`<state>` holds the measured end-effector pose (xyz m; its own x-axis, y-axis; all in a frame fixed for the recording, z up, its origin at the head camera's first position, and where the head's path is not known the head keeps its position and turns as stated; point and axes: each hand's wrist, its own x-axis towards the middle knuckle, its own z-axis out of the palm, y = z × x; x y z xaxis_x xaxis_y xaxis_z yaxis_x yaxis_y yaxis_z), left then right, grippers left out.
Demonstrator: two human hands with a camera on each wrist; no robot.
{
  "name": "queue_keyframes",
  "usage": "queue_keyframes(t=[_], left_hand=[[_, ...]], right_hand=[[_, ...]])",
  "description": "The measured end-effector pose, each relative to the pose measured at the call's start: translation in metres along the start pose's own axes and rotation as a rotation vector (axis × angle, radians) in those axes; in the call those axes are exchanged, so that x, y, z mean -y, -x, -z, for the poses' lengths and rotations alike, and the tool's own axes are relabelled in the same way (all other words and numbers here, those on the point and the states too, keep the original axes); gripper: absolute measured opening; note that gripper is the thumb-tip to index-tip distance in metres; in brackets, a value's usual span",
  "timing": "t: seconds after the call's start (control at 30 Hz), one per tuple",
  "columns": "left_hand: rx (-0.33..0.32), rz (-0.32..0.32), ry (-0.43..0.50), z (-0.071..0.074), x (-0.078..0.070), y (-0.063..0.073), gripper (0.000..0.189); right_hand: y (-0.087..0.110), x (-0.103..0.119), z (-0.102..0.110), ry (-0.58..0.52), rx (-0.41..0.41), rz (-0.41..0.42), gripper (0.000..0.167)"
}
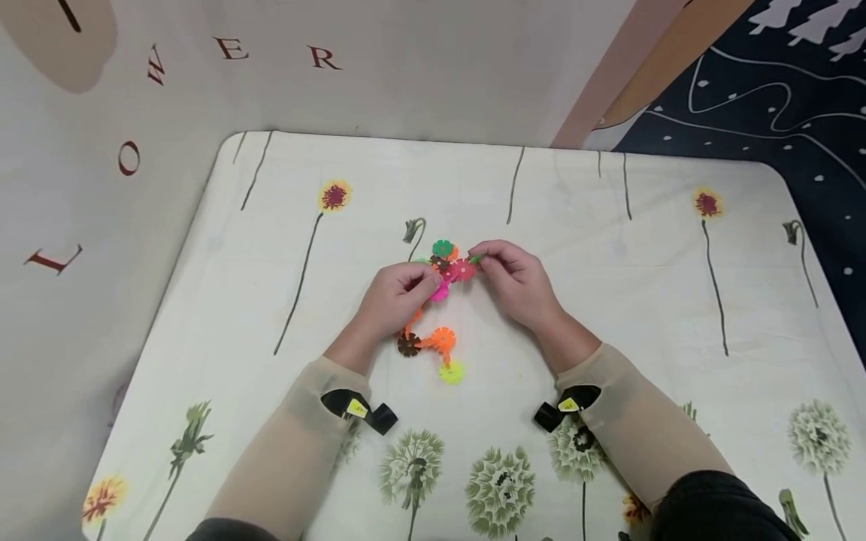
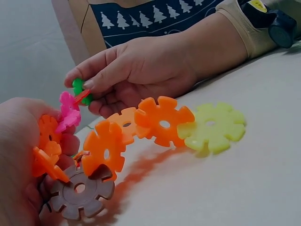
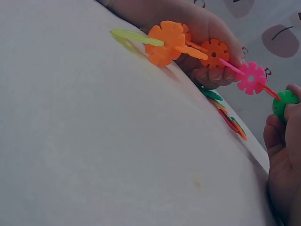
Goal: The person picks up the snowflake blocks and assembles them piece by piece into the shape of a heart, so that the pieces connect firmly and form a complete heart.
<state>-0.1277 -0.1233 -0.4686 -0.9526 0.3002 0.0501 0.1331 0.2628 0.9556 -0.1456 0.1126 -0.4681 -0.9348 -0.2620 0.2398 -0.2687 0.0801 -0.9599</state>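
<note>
A chain of notched, flower-shaped plastic linking discs runs between the two hands. My left hand (image 1: 401,299) grips the chain near a pink disc (image 3: 251,78), and orange discs lie against its fingers. At the other end, my right hand (image 1: 519,284) pinches a green disc (image 3: 283,105) between thumb and fingertips, with a red disc (image 1: 463,270) slotted into it. From the left hand the chain trails toward the body through a brown disc (image 2: 81,192) and an orange disc (image 2: 164,121) to a yellow disc (image 2: 212,128).
Loose discs, among them a green one (image 1: 443,248), lie on the table just beyond the hands. The white tablecloth (image 1: 609,300) is printed with flowers and dandelions. A pale wall (image 1: 406,90) with letters rises behind the table's far edge.
</note>
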Motion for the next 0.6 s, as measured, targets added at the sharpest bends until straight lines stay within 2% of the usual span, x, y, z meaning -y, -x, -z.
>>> queue_keyframes(t=[0.27, 0.6], left_hand=[[0.013, 0.006, 0.022, 0.0017, -0.0033, 0.0010, 0.020], [-0.007, 0.017, 0.011, 0.0004, -0.0036, -0.0004, 0.021]], right_hand=[[-0.0002, 0.0023, 0.0010, 0.004, 0.012, -0.011, 0.019], [0.0002, 0.0005, 0.0007, 0.042, 0.015, -0.002, 0.017]])
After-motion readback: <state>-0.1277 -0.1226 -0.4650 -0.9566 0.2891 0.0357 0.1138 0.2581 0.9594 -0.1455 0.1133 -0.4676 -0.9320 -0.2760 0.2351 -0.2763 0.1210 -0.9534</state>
